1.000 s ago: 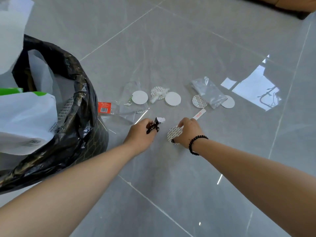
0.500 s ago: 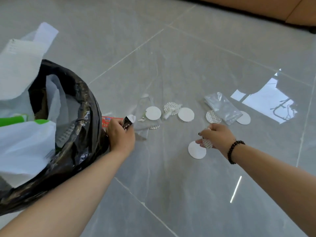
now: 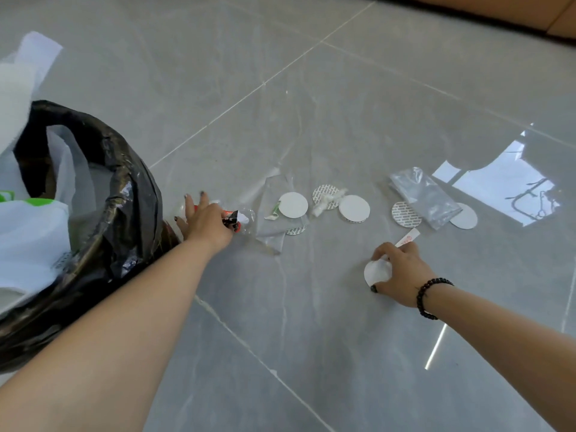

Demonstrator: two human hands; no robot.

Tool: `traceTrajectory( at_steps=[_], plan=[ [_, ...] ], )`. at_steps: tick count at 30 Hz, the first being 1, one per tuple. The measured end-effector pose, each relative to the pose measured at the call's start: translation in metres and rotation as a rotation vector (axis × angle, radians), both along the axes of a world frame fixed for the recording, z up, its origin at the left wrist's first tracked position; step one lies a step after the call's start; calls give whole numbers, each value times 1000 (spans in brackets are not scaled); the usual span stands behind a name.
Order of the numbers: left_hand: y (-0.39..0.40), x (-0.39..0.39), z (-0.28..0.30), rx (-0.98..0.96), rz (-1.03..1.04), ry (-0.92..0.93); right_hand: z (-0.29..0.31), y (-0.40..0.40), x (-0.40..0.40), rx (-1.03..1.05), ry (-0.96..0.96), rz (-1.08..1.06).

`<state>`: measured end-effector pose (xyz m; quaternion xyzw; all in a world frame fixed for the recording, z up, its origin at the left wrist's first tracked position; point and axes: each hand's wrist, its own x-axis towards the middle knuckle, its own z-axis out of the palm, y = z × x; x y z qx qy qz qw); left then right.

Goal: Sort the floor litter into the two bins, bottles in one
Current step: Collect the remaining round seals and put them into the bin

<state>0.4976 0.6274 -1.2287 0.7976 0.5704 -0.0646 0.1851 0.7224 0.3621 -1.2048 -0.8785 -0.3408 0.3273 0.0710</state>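
Beside the black bag-lined bin point(image 3: 93, 213), my left hand point(image 3: 205, 224) reaches with fingers spread flat toward a red scrap by its rim, a small black-and-white wrapper point(image 3: 232, 218) pinched at the thumb. My right hand point(image 3: 397, 274), well right of the bin, curls around a white round foil seal point(image 3: 375, 272) and a white paper strip with red print point(image 3: 408, 237), too small to read. Farther right of the bin lie more white discs point(image 3: 354, 208), patterned seals point(image 3: 403, 214), a clear plastic wrapper point(image 3: 271, 219) and a crumpled clear bag point(image 3: 425, 198). All look feather-light and flimsy; the flat discs likely need a fingernail under an edge. No bottle shows.
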Motion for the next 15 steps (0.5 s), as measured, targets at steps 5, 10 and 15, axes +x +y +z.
traceTrajectory(
  at_steps=[5, 10, 15],
  plan=[
    [-9, 0, 5, 99, 25, 54, 1, 2, 7, -76, -45, -13],
    [-33, 5, 9, 184, 49, -164, 1, -5, 8, -98, -37, 13],
    [-43, 23, 35, 8, 268, -604, 6, -14, -6, 29, 15, 164]
  ],
)
